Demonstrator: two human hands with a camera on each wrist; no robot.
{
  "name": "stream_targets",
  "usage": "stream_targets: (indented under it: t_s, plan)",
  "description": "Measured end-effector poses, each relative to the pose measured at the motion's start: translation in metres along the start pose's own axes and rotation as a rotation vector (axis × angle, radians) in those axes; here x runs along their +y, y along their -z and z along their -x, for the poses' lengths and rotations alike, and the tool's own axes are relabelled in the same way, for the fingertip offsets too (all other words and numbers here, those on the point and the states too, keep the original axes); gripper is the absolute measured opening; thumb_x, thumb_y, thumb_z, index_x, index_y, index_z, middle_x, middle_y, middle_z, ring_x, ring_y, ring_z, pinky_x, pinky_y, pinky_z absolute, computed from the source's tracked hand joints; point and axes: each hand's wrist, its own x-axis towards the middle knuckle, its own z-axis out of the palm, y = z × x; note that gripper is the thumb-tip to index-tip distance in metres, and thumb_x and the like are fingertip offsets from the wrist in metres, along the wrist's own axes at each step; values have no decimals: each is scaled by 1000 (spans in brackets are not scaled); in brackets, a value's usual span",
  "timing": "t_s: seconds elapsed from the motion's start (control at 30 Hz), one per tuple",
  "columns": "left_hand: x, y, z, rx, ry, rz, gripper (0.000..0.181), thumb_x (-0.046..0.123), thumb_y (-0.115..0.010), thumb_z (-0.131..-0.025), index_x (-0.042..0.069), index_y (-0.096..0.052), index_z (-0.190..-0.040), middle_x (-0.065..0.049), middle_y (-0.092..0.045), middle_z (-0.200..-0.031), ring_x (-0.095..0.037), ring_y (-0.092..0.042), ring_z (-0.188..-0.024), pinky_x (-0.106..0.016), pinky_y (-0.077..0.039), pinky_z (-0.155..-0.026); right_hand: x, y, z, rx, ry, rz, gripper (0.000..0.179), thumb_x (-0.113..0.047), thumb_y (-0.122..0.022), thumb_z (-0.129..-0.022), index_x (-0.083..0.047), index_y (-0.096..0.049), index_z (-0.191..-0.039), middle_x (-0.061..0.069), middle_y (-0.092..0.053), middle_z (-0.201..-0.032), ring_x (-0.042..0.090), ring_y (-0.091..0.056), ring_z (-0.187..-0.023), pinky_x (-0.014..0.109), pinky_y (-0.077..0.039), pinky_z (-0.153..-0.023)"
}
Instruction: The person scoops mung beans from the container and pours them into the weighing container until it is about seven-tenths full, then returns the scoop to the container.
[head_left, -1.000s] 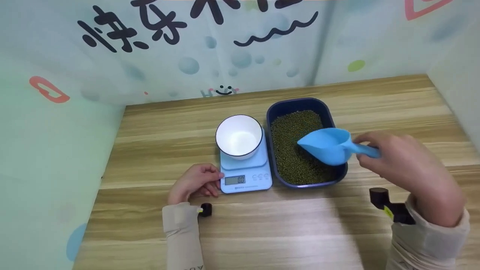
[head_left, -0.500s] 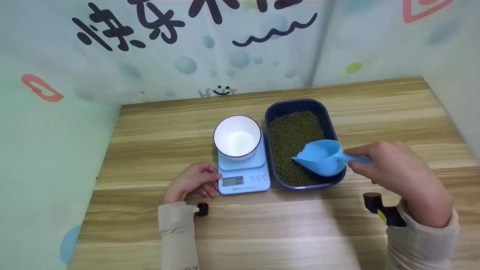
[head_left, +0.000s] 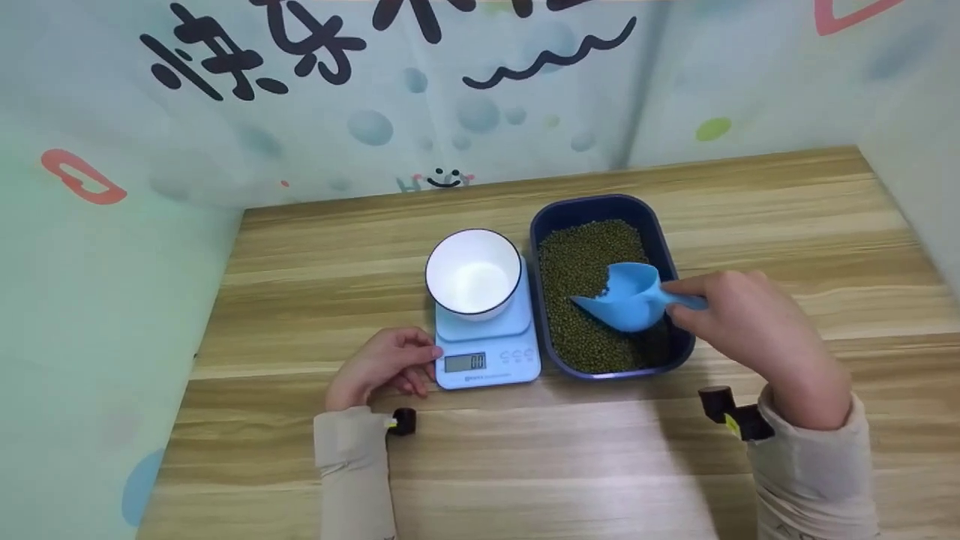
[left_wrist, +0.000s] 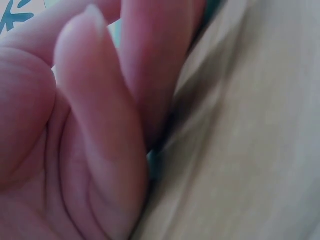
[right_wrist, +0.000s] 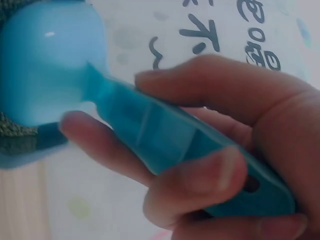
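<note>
My right hand (head_left: 739, 322) grips the handle of a blue plastic scoop (head_left: 634, 307), its fingers wrapped round it in the right wrist view. The scoop's pointed lip is sunk into small green beans, which look like mung beans (head_left: 585, 255), and some beans show along its mouth. They fill much of a dark blue rectangular tub (head_left: 537, 240). Left of the tub is a light blue kitchen scale (head_left: 487, 373) reading 0.0, with an empty white bowl (head_left: 476, 274) on it. My left hand (head_left: 390, 360) rests on the table, fingers loosely bent, fingertips at the scale's left edge.
Everything stands on a wood-grain table (head_left: 540, 465). A printed backdrop (head_left: 300, 142) rises behind the table and along both sides. The tub stands close beside the scale.
My right hand has moved left with the scoop, which went down from over the beans and into them; beans now show at its mouth. My left hand, the scale and the bowl have stayed put.
</note>
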Motion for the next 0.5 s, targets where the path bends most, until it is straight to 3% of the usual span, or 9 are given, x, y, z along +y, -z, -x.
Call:
stream_targets:
  t_s: [0.23,0.5]
  plan:
    - [16,-5,13,-19,5,-14,31,25,-63,-84,1,-55,-102,-20,-63,-84,-25,-63,-56,-27,-48,-47,-3,-10,-7,17,1,0,32,-22,-53,-85,-8,-63,-111,-2,-35,-53,11,-29,-41,27,-27,-39]
    - [20,-5,14,-9,-12,-17,32,24,-64,-84,0,-54,-103,-19,-64,-82,-22,-62,-54,-25,-47,-45,-5,-24,-14,15,-14,1,37,-20,-51,-85,-4,-58,-118,1,-37,-55,14,-34,-44,28,-29,-41]
